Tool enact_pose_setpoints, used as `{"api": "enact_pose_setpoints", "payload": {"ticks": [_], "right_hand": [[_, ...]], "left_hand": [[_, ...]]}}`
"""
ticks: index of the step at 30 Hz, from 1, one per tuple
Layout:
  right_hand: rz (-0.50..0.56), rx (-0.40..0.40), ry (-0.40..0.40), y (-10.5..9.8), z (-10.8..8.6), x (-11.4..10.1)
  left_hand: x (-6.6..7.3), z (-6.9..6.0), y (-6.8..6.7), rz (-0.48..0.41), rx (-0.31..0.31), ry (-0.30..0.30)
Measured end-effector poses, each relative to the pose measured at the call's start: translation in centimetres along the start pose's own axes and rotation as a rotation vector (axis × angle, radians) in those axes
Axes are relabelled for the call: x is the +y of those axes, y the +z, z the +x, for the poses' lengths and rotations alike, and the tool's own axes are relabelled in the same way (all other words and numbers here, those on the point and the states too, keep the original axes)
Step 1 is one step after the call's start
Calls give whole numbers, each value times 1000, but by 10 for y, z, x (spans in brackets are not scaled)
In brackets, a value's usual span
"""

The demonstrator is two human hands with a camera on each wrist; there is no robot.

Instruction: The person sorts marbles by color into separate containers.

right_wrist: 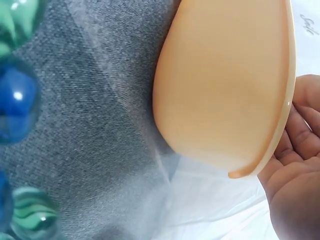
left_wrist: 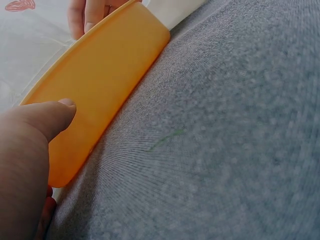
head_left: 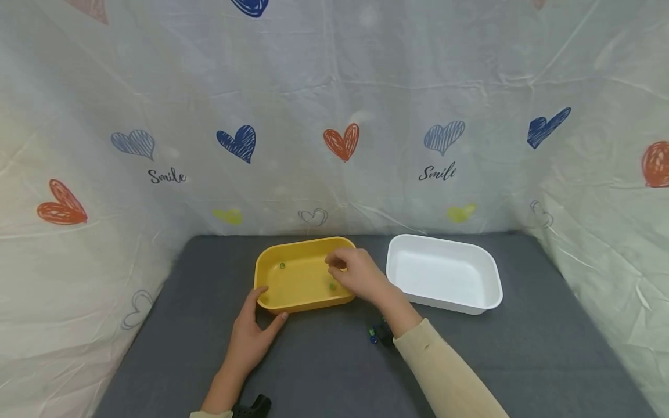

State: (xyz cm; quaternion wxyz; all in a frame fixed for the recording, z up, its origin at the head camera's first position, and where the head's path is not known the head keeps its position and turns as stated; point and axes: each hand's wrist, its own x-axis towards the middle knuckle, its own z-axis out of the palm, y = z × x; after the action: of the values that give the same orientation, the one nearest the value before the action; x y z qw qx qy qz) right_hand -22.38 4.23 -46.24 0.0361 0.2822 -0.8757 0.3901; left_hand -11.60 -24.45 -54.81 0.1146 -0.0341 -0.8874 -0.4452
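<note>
A grey cloth is lying under the white tray and, left of it, the yellow tray. The left hand is gripping the yellow tray's near-left corner, which should be steadying it. The right hand is hovering over its right side, fingers bent, any hold impossible to tell; moving gently should spare the green marbles inside; more marbles are resting near that wrist

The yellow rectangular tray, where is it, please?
In the head view, the yellow tray is left of the white rectangular tray, the left hand gripping its near-left corner.
</note>
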Motion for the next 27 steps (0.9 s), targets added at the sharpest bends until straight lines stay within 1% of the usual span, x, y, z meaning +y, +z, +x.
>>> {"api": "enact_pose_setpoints", "payload": {"ticks": [4, 11, 22, 27], "right_hand": [[5, 11, 5, 0, -2, 1], [4, 5, 31, -2, -6, 4], [-7, 8, 22, -4, -10, 5], [19, 13, 25, -6, -16, 3]], "left_hand": [[1, -1, 0, 1, 1, 0], [1, -1, 0, -3, -2, -2], [1, 0, 1, -6, -4, -6], [1, 0, 1, 8, -1, -4]]}}
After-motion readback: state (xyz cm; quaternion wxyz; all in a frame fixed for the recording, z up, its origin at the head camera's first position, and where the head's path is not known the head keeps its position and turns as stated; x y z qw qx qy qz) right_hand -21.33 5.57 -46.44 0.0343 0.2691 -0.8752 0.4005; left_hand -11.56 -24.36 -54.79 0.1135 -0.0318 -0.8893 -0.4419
